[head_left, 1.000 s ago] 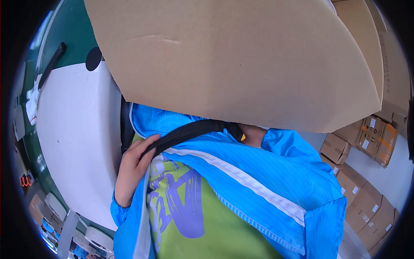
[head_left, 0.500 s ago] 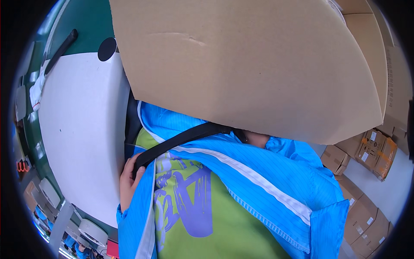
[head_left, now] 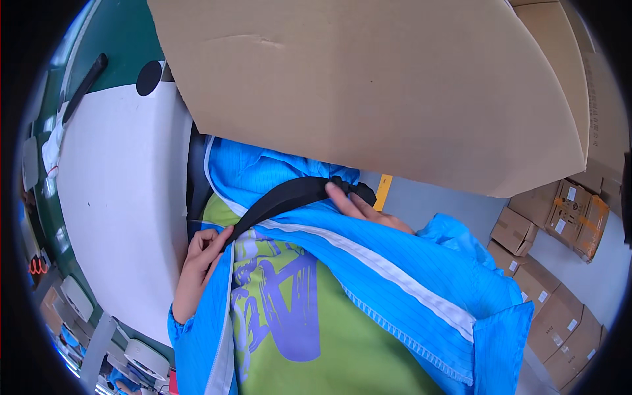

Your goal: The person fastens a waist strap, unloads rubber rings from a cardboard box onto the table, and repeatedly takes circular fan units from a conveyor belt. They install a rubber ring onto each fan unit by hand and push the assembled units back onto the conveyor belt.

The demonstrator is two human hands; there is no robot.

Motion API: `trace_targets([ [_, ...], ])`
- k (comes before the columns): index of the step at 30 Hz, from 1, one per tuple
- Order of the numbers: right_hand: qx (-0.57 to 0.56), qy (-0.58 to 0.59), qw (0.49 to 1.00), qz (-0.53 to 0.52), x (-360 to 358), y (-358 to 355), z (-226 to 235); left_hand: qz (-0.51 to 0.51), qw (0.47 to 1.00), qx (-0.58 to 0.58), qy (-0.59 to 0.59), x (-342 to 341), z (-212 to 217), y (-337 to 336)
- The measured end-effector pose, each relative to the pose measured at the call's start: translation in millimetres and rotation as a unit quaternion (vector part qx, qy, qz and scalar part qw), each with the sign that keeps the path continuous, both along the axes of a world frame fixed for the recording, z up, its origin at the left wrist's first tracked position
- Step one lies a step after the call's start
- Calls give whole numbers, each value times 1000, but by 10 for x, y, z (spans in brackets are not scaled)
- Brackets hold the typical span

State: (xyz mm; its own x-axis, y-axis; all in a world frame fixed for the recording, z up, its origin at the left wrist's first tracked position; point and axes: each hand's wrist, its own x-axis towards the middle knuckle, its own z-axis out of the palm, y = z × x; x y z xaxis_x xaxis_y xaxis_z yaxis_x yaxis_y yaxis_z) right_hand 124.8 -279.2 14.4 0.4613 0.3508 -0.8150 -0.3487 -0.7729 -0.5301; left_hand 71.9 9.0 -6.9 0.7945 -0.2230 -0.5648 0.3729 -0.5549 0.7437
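Black, curved, fabric-looking strap (head_left: 283, 195): left hand (head_left: 199, 260) pinches it, right hand (head_left: 378, 218) touches it, fingers half-extended; contact made, handling seemingly unfinished.

Large cardboard panel (head_left: 368, 85) blocks room beyond black strap (head_left: 283, 197). White panel (head_left: 125, 210) walls off outer side of left hand (head_left: 197, 260). Gap shows between cardboard's lower edge and right sleeve (head_left: 454, 240), gray floor (head_left: 428, 199) below. Stacked cartons (head_left: 559, 316) bound it farther right. Space above green shirt (head_left: 352, 355) open.

Boxes (head_left: 559, 316) to our right
We see orange tape (head_left: 597, 218) on one, a yellow floor stripe (head_left: 383, 192), and red-handled scissors (head_left: 38, 265) far left.
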Motion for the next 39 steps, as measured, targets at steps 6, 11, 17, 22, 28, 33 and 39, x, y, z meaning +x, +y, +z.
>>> trace_targets([
  [6, 141, -226, 956, 123, 292, 62, -251, 11, 999, 35, 38, -21, 192, -107],
  [11, 198, -253, 913, 250, 530, 262, -480, 95, 992, 56, 57, -218, 27, -36],
  [17, 361, -188, 866, 292, 775, 828, -430, 129, 986, 90, 58, -522, 25, -90],
  [22, 316, -194, 833, 410, 640, 1286, -430, 212, 966, 92, -117, -759, -398, -243],
  [28, 237, -221, 792, 518, 503, 1490, -508, 310, 940, 59, -130, -680, -545, -380],
  [33, 302, -272, 776, 482, 436, 1540, -641, 322, 936, 39, -137, -658, -574, -384],
  [39, 334, -279, 730, 528, 472, 1365, -363, 350, 918, 119, -142, -618, -317, -725],
])
